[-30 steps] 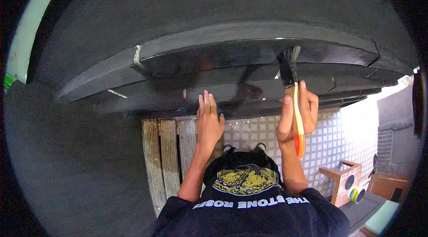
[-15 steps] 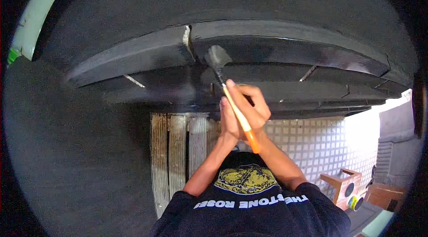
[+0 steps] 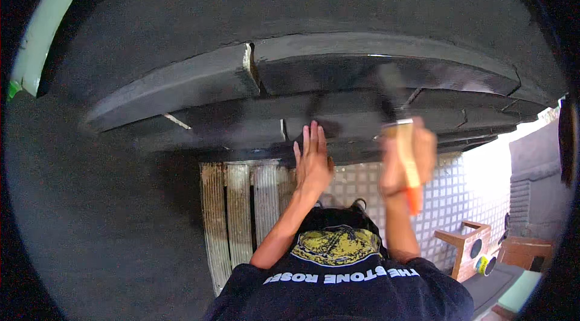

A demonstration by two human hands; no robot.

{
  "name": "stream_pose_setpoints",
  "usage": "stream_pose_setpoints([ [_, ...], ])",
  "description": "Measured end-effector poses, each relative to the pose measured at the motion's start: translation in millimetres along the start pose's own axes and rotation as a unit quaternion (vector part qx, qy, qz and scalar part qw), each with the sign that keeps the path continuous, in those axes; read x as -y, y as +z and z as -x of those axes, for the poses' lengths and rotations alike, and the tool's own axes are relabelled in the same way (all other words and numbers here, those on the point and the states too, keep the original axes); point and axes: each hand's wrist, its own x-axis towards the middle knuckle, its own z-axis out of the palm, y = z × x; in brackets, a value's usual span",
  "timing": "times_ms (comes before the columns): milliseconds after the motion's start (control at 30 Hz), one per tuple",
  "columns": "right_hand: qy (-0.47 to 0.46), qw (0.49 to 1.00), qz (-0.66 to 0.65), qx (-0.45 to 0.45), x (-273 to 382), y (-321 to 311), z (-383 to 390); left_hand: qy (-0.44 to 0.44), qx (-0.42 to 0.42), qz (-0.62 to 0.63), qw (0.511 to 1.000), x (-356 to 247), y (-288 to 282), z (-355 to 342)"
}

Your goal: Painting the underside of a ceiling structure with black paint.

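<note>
My right hand (image 3: 409, 161) is wrapped round a paintbrush (image 3: 407, 145) with a pale handle that ends in orange. Its dark bristles point away from me, against the dark-coated face of the long curved ledge (image 3: 338, 70); motion blurs both hand and brush. To the left, my left hand (image 3: 313, 161) has its fingers stretched out, the tips at the lower dark ledge (image 3: 356, 121), and it holds nothing. Whether the fingertips press on that ledge I cannot tell. A pale, uncoated gap (image 3: 248, 60) cuts across the upper ledge left of the brush.
Ribbed planks (image 3: 238, 224) lie below the ledges on the left, beside a light tiled floor (image 3: 356, 185). A wooden stool (image 3: 468, 245) stands at the lower right, with a small yellow-labelled can (image 3: 484, 265) near it. A pale green curved strip (image 3: 48, 25) runs along the upper left.
My right hand and the brush have moved right along the ledge. My hands, close together before, are now apart, and the left one has opened out flat.
</note>
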Motion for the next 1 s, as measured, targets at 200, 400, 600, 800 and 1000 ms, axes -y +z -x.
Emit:
stream_pose_setpoints([
  [200,0.106,0.962,0.165,-0.191,-54,-57,-46,0.012,-0.001,0.004,1.0,-4,4,-4],
  [400,0.074,0.989,0.111,-0.063,2,1,-27,0.004,0.015,-0.027,1.0,-8,3,-4],
  [600,-0.012,0.983,-0.184,0.011,55,80,-15,-0.089,-0.345,-0.47,0.807,-62,-26,-32],
  [800,-0.024,0.98,-0.195,0.033,36,72,-15,-0.172,-0.475,-0.55,0.665,-104,-76,-61],
  [1000,0.115,0.983,0.013,-0.142,5,-2,-10,0.016,0.009,0.002,1.0,-4,10,-7],
])
